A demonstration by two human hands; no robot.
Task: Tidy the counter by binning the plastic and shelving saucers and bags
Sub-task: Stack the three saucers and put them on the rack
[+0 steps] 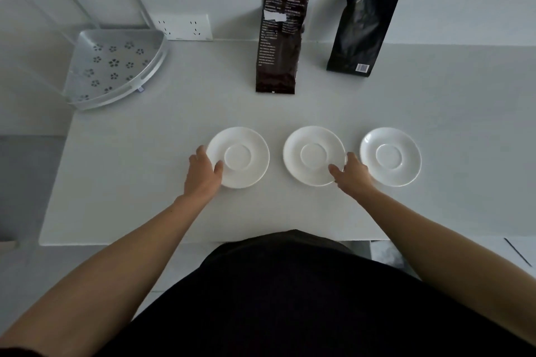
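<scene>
Three white saucers lie in a row on the white counter [145, 182]. My left hand [203, 174] grips the near-left rim of the left saucer [243, 153], thumb on top. My right hand [352, 174] pinches the near-right rim of the middle saucer [310, 151]. The right saucer [391, 156] lies untouched just beyond my right hand. Two dark bags stand against the back wall: a brown printed bag [280, 35] and a black bag [362, 23] to its right.
A silver perforated corner shelf [116, 66] on a pole rack stands at the counter's back left. A white power strip [185, 26] sits on the wall behind it. The counter's left edge drops to a grey floor.
</scene>
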